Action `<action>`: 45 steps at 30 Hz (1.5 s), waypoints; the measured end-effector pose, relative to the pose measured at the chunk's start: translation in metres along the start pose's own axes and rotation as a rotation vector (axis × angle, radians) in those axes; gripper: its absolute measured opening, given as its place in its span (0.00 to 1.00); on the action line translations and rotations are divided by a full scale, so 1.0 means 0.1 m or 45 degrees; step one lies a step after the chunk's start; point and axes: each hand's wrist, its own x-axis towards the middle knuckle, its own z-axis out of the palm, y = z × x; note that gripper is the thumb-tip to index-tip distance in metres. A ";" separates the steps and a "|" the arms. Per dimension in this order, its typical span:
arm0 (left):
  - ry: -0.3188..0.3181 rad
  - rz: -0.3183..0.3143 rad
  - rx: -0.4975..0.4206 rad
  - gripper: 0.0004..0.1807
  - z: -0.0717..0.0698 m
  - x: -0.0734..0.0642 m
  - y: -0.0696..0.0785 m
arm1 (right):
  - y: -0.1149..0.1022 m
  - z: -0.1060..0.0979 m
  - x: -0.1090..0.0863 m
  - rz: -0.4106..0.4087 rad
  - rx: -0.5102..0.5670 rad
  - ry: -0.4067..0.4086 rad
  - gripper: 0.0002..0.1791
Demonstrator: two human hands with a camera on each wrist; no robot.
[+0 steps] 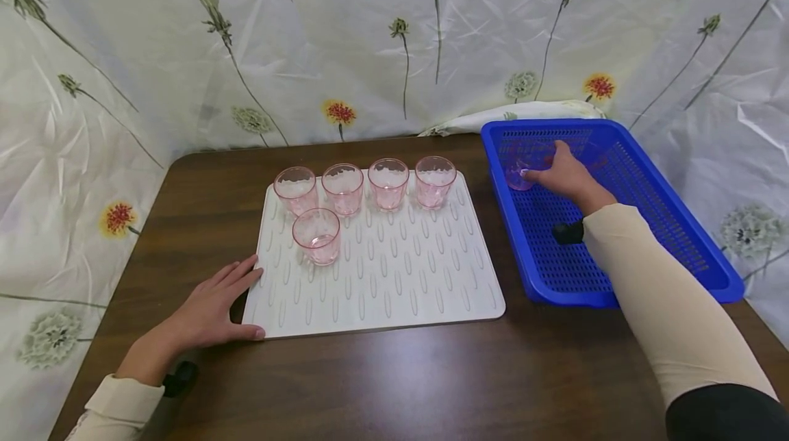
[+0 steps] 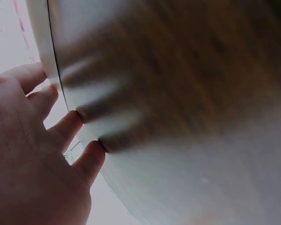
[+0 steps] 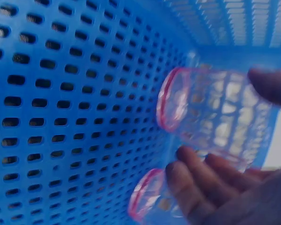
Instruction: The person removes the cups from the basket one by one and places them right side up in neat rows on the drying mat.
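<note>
My left hand [image 1: 212, 311] lies with fingers spread at the left edge of a white ribbed mat [image 1: 394, 290]. In the left wrist view its fingertips [image 2: 96, 150] touch that edge. Clear pink-tinted glasses stand on the mat: a back row, including one glass [image 1: 387, 185] near the middle, and a single glass [image 1: 317, 239] in front. My right hand [image 1: 570, 177] is inside a blue basket [image 1: 524, 256]. Its thumb and fingers lie on opposite sides of a pink-rimmed glass [image 3: 215, 108]; whether they press on it is unclear. Another glass [image 3: 147, 197] is beside the fingers.
The basket's raised, perforated walls surround my right hand, right of the mat on a dark wooden table [image 1: 394, 379]. A flower-patterned sheet [image 1: 370, 37] hangs behind the table, and a fold of it [image 1: 524, 114] lies along the basket's back edge.
</note>
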 end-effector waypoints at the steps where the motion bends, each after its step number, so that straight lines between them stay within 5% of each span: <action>1: -0.002 -0.004 -0.001 0.59 0.00 0.00 0.00 | 0.01 0.00 0.03 -0.006 0.017 -0.013 0.58; 11: 0.000 -0.002 -0.001 0.59 0.00 0.03 0.01 | 0.04 0.05 0.16 0.037 0.215 -0.020 0.61; 21: 0.012 0.009 -0.011 0.59 -0.04 0.04 0.03 | 0.16 0.17 0.22 0.022 0.342 0.109 0.61; 45: -0.003 -0.004 0.002 0.60 -0.02 0.00 0.00 | 0.05 0.22 0.23 0.032 0.234 0.074 0.58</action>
